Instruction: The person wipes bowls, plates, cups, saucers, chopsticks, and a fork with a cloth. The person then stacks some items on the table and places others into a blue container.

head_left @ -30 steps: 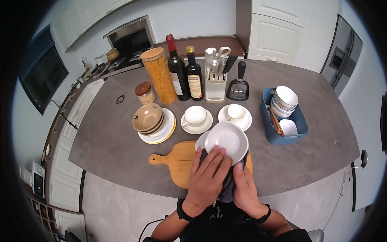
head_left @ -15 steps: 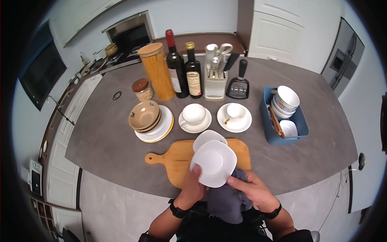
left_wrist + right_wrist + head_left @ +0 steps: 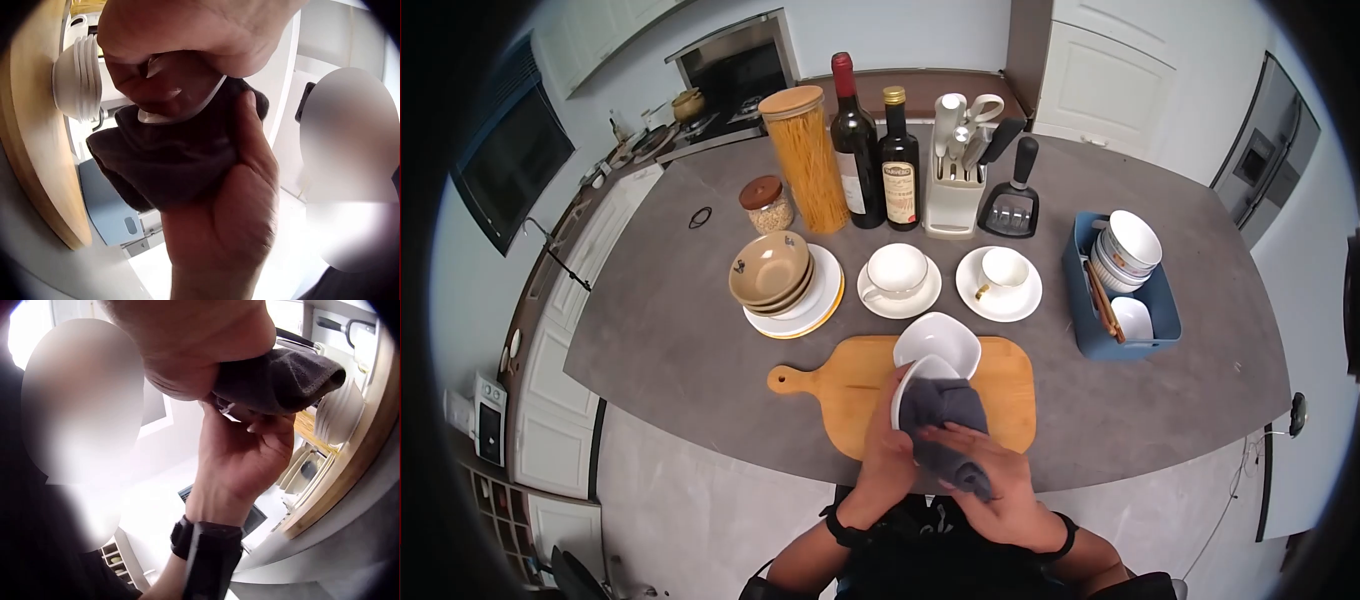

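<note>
My left hand (image 3: 887, 462) grips a white bowl (image 3: 910, 386) by its side, tilted just above the near part of a wooden cutting board (image 3: 855, 400). A dark grey cloth (image 3: 945, 408), held in my right hand (image 3: 992, 485), covers much of the bowl's inside. In the left wrist view, the right thumb lies along the cloth (image 3: 181, 162) close to the bowl's rim. Behind the held bowl, a stack of white bowls (image 3: 938, 338) sits on the board. The right wrist view has the cloth (image 3: 275, 381) bunched between both hands, hiding most of the bowl.
Two white cups (image 3: 897, 268) on saucers stand beyond the board. To the left, brown bowls (image 3: 770, 268) rest on plates. A blue basket (image 3: 1125, 350) with bowls and chopsticks is at right. Bottles (image 3: 900, 165), a pasta jar (image 3: 805, 160) and a knife block (image 3: 955, 205) line the back.
The bowl has turned from facing up to a steeper tilt in my left hand. My right hand has brought the cloth from below the bowl up over its inside.
</note>
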Tool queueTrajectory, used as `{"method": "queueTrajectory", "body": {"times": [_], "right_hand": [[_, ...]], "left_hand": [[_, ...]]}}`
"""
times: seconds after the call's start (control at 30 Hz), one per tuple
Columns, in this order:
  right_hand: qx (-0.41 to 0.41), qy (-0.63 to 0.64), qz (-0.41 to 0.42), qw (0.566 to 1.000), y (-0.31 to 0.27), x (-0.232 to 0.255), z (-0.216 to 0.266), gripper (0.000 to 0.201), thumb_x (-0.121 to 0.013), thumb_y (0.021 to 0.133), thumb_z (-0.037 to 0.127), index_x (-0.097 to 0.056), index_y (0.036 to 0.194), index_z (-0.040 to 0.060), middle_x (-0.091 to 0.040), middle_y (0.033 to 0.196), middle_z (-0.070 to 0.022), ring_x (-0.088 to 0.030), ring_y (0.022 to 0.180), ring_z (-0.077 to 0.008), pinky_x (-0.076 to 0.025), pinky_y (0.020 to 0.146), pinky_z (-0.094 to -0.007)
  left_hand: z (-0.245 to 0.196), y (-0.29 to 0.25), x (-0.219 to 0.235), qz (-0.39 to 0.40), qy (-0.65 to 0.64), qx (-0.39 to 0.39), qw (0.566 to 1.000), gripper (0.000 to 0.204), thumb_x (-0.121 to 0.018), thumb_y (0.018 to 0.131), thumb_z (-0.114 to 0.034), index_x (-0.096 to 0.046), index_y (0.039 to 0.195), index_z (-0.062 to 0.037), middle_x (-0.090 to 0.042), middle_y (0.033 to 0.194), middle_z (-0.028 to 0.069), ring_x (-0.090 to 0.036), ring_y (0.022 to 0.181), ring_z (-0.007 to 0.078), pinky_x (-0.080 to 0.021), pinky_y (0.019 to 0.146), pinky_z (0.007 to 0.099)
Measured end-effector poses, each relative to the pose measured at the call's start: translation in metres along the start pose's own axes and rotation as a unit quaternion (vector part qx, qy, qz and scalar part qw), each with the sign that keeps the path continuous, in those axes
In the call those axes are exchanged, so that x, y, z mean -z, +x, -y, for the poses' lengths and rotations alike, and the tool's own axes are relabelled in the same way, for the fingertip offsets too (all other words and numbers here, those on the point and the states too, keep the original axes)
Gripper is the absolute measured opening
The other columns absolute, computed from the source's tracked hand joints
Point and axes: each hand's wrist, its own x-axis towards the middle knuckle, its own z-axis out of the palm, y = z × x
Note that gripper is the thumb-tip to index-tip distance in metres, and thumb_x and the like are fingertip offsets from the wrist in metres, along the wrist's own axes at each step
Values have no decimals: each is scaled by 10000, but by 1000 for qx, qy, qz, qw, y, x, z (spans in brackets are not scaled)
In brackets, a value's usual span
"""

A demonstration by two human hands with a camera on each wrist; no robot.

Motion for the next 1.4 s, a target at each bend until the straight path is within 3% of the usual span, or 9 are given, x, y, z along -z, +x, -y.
{"method": "queueTrajectory", "body": {"times": [0.13,0.33,0.4,0.5,0.6,0.83,1.07,1.2,1.4], "right_hand": [[-211,114,-41,970,-28,26,3,157,-637,974,97,-660,1018,-52,-720,911,-109,-700,834,-170,-564,785,-343],[-110,0,-406,907,-28,49,-3,256,-582,1056,231,-650,993,-8,-637,795,12,-537,645,-48,-417,584,-215],[-244,-60,-376,892,-34,56,3,211,-605,999,87,-657,1152,-48,-711,1008,-108,-661,885,-180,-498,829,-306],[-109,-287,-151,940,-12,50,-2,423,-687,901,91,-601,1297,-31,-627,1312,-245,-593,1226,-436,-472,1031,-465],[-68,-342,66,935,-16,35,-19,511,-733,916,253,-607,1316,-39,-614,1339,-246,-583,1230,-437,-459,1055,-480],[-241,142,-170,945,-9,44,6,307,-613,1036,191,-663,1238,-35,-730,905,-62,-636,736,-60,-532,654,-236],[-307,57,-139,940,-10,83,26,224,-611,1036,149,-710,1126,-31,-671,747,-15,-607,611,-57,-500,554,-229],[-218,-151,-273,925,-2,158,30,225,-619,1027,166,-703,1027,-43,-603,679,14,-553,574,-49,-429,498,-238],[-129,-560,-212,790,22,274,-18,193,-635,948,152,-736,966,-12,-678,808,-250,-667,727,-416,-528,684,-462]], "left_hand": [[-8,0,-2,-87,54,-32,994,956,-383,944,-780,-387,1473,17,-605,1279,141,-635,1124,207,-517,924,329],[-16,0,18,-83,-126,101,983,833,-242,978,-787,-429,1422,-108,-661,1142,67,-673,855,172,-463,547,294],[-12,-3,16,-88,-145,105,980,831,-244,982,-783,-423,1432,-108,-660,1150,67,-674,869,169,-472,559,296],[-10,-6,10,-89,-166,105,976,828,-256,989,-771,-410,1451,-101,-661,1158,68,-676,889,162,-484,568,296],[-7,-4,-2,-121,-161,76,977,842,-310,984,-763,-407,1452,-69,-624,1220,90,-667,945,155,-513,656,290],[-16,-12,-6,22,-73,65,995,960,-426,953,-759,-307,1512,13,-512,1413,160,-489,1354,254,-388,1121,391],[-31,-7,-23,220,-128,36,966,995,-573,960,-635,-150,1588,11,-262,1632,174,-590,1214,216,-523,900,342],[-44,-4,-21,133,-31,56,989,1116,-459,881,-809,-192,1556,40,-310,1605,223,-720,918,255,-578,693,324],[-40,-5,-13,132,-81,18,988,885,-481,1007,-623,-224,1529,44,-262,1632,204,-707,916,211,-552,736,302]]}}
